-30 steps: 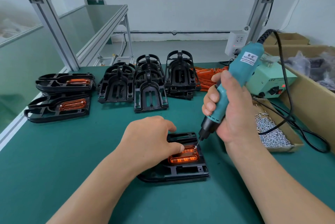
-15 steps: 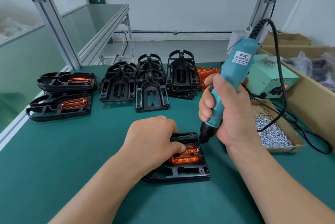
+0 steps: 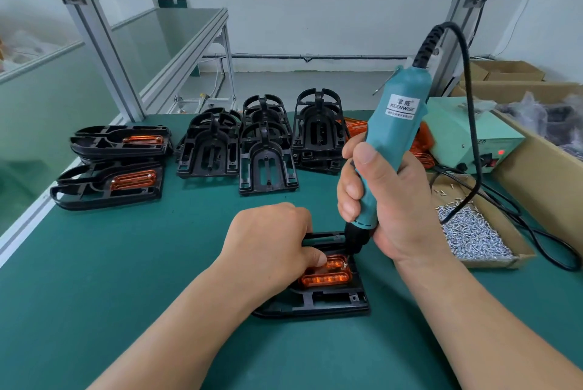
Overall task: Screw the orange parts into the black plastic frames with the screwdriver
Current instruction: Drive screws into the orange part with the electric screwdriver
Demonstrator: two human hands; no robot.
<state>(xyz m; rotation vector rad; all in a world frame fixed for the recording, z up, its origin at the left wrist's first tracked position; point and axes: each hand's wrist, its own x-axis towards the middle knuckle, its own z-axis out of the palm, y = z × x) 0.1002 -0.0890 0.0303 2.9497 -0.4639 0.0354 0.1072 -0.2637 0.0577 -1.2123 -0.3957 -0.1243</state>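
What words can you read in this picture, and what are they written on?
"KEENWISE": on the white label of the teal electric screwdriver held in the right hand.
Two Chinese characters above it and a small line below it, on the same label: too small to read.
"ED": on the front of the pale green power box; the start of the word is hidden.

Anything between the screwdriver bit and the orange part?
Nothing visible. The screwdriver in the right hand has its bit at the far right corner of the orange part. The left hand holds the black frame, a fingertip beside the bit, not under it.
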